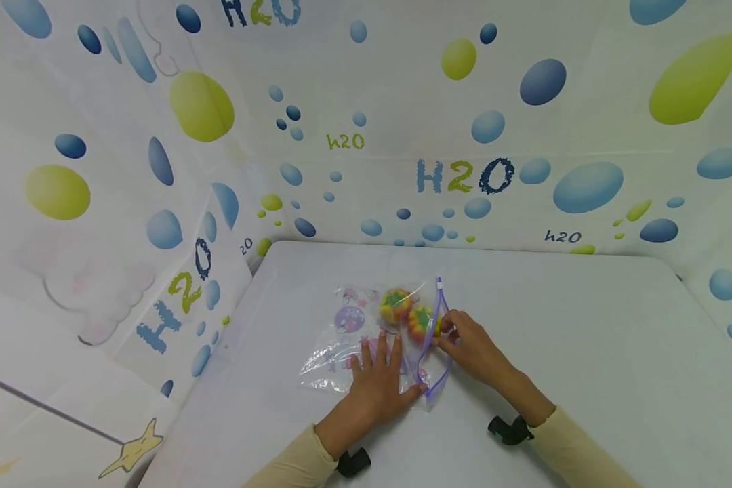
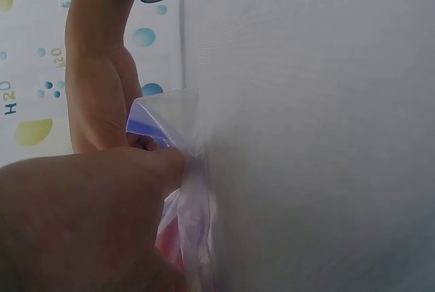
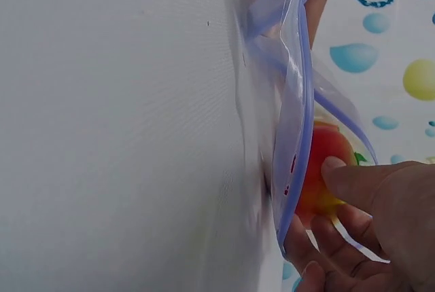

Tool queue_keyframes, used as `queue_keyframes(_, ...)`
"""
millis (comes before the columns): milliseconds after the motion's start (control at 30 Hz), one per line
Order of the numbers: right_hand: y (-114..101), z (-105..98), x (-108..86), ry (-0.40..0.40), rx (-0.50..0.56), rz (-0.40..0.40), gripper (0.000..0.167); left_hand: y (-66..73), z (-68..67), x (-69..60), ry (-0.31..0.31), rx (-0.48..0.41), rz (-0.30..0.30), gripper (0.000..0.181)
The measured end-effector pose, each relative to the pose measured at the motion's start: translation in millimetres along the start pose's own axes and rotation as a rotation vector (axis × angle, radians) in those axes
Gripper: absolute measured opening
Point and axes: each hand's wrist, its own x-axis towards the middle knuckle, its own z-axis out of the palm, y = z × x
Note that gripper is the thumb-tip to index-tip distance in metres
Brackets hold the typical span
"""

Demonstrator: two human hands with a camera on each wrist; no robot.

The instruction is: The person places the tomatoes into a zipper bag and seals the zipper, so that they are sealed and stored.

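A clear zip bag (image 1: pixel 326 362) with a purple zip strip and printed pictures lies flat on the white table. One red-and-yellow pumpkin-shaped toy (image 1: pixel 395 305) with a green top shows at the bag's upper part. Beside it, at the gaping mouth, is a second pumpkin-shaped toy (image 1: pixel 421 322). My right hand (image 1: pixel 472 346) pinches this second toy, its thumb (image 3: pixel 346 176) on the red side and fingers beneath. Spread fingers of my left hand (image 1: pixel 378 390) press on the bag, the thumb touching the zip strip's near end. In the left wrist view, the left hand hides most of the bag.
The white table (image 1: pixel 585 352) extends around the bag. Behind it and to the left hang white sheets (image 1: pixel 390 81) printed with blue and green spots and lettering. A dark camera (image 1: pixel 509 430) is strapped on the right wrist, another (image 1: pixel 354 463) on the left.
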Motion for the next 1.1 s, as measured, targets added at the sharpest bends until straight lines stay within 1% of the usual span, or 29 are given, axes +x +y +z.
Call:
queue_keyframes(200,-0.4,1.7,2.9,0.011,0.006,-0.007,0.021,-0.1,0.0,0.2,-0.017,-0.010,-0.003,0.100)
queue_keyframes(367,-1.0,1.9,4.0,0.021,0.007,0.012,0.022,0.2,-1.3,-0.1,-0.017,-0.016,0.004,0.100)
queue_keyframes(567,-2.7,2.0,4.4,0.026,0.032,0.028,0.023,0.6,-3.3,-0.8,-0.012,-0.014,0.007,0.100)
queue_keyframes(800,-4.5,4.9,5.0,0.027,0.025,0.011,0.017,0.4,-2.8,-1.5,-0.019,-0.013,0.004,0.101)
queue_keyframes(1100,-7.4,5.2,2.6,0.037,0.013,0.007,0.012,0.8,-3.4,-1.7,-0.002,0.002,0.008,0.102)
